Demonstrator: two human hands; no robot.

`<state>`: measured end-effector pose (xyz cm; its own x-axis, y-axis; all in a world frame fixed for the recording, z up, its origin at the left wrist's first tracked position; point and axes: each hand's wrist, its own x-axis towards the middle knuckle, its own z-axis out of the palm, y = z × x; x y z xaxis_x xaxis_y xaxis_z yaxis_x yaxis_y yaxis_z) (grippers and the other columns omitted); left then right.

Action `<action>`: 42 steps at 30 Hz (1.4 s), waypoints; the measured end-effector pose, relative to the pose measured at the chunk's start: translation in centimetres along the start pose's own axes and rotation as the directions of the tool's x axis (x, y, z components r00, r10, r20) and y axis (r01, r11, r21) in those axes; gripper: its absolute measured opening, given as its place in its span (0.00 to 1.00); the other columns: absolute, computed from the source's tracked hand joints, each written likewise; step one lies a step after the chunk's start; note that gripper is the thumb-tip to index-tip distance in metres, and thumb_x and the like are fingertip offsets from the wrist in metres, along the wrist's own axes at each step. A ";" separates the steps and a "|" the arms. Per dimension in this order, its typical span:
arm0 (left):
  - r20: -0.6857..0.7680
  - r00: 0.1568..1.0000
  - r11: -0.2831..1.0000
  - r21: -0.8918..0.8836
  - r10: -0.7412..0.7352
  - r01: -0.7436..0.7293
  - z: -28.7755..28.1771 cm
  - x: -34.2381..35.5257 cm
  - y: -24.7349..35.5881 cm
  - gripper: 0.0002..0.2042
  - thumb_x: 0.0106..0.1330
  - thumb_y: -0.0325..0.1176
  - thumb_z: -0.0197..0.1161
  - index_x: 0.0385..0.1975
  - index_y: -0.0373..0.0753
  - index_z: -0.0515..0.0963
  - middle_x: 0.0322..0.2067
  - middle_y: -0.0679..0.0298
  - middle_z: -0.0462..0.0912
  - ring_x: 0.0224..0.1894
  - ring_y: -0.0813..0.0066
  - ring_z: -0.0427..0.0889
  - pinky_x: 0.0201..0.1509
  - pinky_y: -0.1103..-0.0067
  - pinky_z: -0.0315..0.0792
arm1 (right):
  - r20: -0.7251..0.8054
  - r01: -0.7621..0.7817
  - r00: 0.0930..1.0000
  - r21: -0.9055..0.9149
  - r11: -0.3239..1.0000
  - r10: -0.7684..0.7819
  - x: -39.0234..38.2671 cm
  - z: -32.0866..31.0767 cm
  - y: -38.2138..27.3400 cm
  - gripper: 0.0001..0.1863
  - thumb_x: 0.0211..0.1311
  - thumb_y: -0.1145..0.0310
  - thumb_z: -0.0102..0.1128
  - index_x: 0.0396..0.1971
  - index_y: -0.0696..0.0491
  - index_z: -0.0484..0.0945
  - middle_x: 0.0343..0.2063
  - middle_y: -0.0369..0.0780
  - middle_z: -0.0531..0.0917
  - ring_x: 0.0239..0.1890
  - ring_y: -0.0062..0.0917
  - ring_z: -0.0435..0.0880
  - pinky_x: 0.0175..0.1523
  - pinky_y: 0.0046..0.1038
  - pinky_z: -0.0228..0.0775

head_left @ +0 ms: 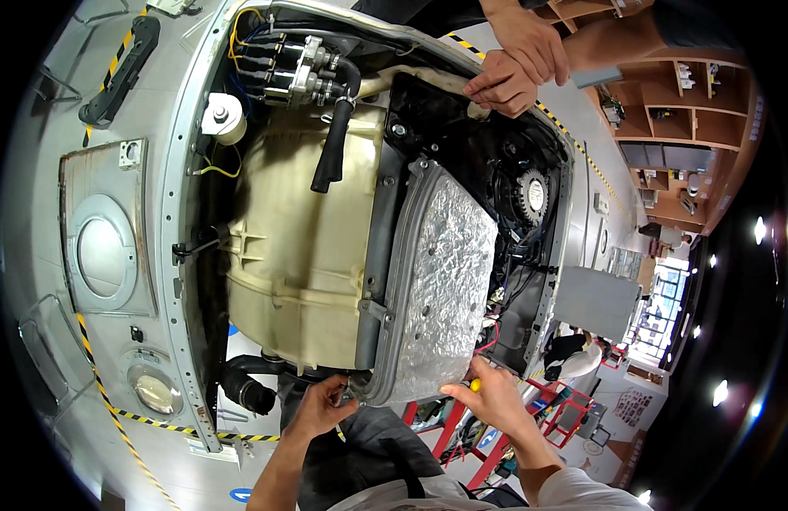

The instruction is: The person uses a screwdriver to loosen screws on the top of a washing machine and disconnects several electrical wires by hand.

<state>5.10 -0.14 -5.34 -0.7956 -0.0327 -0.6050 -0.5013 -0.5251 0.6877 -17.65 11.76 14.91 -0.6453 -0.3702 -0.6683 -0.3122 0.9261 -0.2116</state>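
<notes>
In front of me is an opened washing machine with a cream plastic tub. Beside the tub lies a grey housing covered on one face with crinkled silver foil. My left hand is at the tub's lower edge, near the housing's bottom corner; its thumb and fingers are pinched together, and what is between them is hidden. My right hand is closed at the foil's lower right corner. A yellow-ended object shows between its fingers; the rest of it is hidden.
Another person's hands rest over the machine's far edge. Inlet valves with a black hose sit at the top left. A front panel and glass door lie on the floor at left. A red frame stands at lower right.
</notes>
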 end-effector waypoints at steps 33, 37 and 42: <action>-0.033 0.985 0.986 0.022 -0.167 0.168 0.2 -0.5 2.2 0.19 0.51 0.18 0.66 0.45 0.35 0.76 0.21 0.77 0.70 0.23 0.90 0.63 0.28 0.89 0.58 | -0.136 0.139 0.982 0.033 0.990 -0.134 -0.5 0.4 1.8 0.25 0.52 0.51 0.68 0.23 0.58 0.69 0.11 0.45 0.76 0.15 0.41 0.79 0.19 0.36 0.69; 0.002 0.980 0.980 -0.020 -0.199 0.199 0.4 -0.5 4.1 0.22 0.52 0.15 0.61 0.50 0.31 0.73 0.35 0.69 0.80 0.36 0.86 0.75 0.43 0.86 0.68 | -0.184 0.192 0.967 0.063 0.979 -0.177 -0.5 0.2 1.6 0.24 0.53 0.52 0.68 0.22 0.57 0.68 0.08 0.43 0.74 0.12 0.39 0.77 0.17 0.34 0.67; 0.007 0.962 0.961 -0.019 -0.274 0.275 0.3 -0.7 5.0 0.25 0.52 0.13 0.59 0.54 0.30 0.71 0.43 0.64 0.81 0.43 0.82 0.77 0.51 0.84 0.70 | -0.184 0.215 0.963 0.089 0.973 -0.196 -0.4 0.4 2.0 0.26 0.53 0.49 0.67 0.24 0.58 0.68 0.08 0.43 0.73 0.11 0.38 0.77 0.16 0.33 0.66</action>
<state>3.06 -2.45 -1.35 -0.6297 0.1183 -0.7678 -0.6940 -0.5297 0.4876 -17.76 13.82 14.44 -0.6886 -0.5514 -0.4708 -0.3804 0.8275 -0.4129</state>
